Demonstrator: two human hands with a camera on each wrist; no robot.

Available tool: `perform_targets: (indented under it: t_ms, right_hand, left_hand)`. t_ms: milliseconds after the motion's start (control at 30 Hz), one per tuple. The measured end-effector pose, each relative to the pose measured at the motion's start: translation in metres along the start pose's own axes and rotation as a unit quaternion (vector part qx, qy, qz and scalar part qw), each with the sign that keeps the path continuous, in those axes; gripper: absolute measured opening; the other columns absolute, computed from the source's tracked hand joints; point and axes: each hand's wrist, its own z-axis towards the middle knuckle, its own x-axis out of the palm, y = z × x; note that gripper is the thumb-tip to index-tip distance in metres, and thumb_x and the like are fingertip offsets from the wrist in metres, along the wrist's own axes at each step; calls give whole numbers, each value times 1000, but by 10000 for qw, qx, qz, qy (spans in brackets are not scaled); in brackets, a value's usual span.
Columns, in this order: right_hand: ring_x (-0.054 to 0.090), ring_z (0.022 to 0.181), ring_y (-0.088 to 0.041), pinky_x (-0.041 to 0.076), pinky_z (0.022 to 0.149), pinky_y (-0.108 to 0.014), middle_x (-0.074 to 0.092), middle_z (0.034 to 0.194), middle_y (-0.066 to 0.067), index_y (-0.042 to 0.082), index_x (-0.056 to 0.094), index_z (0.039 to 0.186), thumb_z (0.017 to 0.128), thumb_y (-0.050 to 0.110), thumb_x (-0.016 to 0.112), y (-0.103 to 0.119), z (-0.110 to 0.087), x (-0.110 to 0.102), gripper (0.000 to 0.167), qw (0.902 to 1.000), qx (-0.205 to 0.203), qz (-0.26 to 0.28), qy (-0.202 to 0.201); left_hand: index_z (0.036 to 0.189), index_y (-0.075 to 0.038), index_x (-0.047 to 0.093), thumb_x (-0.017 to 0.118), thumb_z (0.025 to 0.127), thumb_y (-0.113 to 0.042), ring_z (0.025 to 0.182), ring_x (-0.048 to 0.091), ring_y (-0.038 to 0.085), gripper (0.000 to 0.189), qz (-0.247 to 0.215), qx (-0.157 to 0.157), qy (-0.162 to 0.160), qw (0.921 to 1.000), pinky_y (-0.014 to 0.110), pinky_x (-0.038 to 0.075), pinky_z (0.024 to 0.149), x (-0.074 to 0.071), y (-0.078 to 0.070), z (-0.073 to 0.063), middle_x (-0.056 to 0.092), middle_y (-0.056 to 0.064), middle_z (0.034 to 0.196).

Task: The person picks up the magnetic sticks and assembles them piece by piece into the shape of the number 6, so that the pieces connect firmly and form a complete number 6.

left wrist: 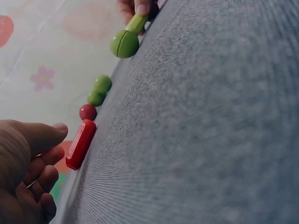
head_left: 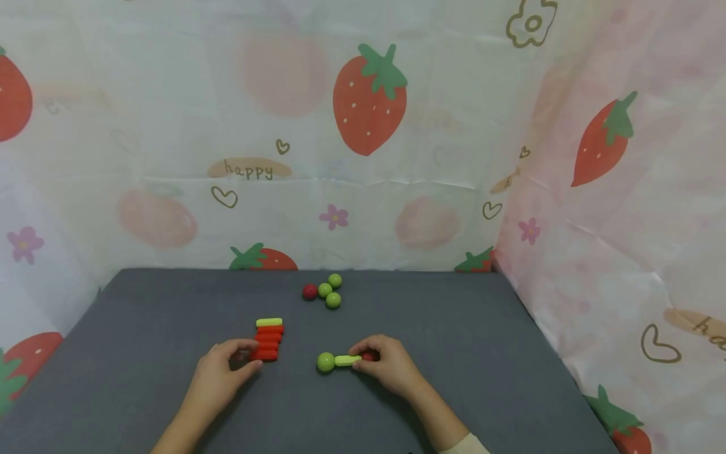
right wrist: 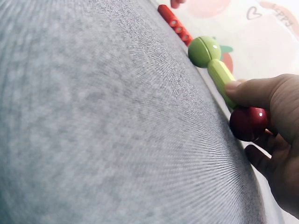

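Observation:
My right hand (head_left: 391, 366) pinches a yellow-green magnetic rod (right wrist: 219, 77) between thumb and fingers. A green ball (head_left: 326, 362) sits at the rod's left end. At the other end a dark red ball (right wrist: 249, 123) lies under my palm, partly covered in the head view. My left hand (head_left: 218, 372) hovers at the left ends of a stack of red rods (head_left: 269, 347), thumb and fingers parted. In the left wrist view its fingers are loosely bent beside the nearest red rod (left wrist: 81, 144). One yellow-green rod (head_left: 269, 322) lies at the far side of the red ones.
Farther back on the dark grey table (head_left: 454, 315) lie several green balls (head_left: 333, 300) and one red ball (head_left: 310, 291), close together. A strawberry-print cloth (head_left: 368, 208) hangs behind the table's back edge and along its sides.

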Motion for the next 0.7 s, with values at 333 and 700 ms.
perform_targets:
  t_ms: [333,700]
  right_hand:
    - [57,86,-9,48,73,-23,65,101,10,36,73,98,83,30,78,-3,2,2,17,9999,-66,-83,-4]
    - [56,84,-10,47,72,-24,65,99,10,35,73,98,83,30,77,-2,2,1,16,10000,-64,-5,-26]
  left_hand:
    - [113,-21,69,79,81,-30,95,59,17,34,216,12,51,9998,38,48,80,4,12,3,70,-2,110]
    - [103,-24,71,80,80,-28,92,57,14,26,325,9,143,9994,36,46,79,7,11,5,70,-5,106]
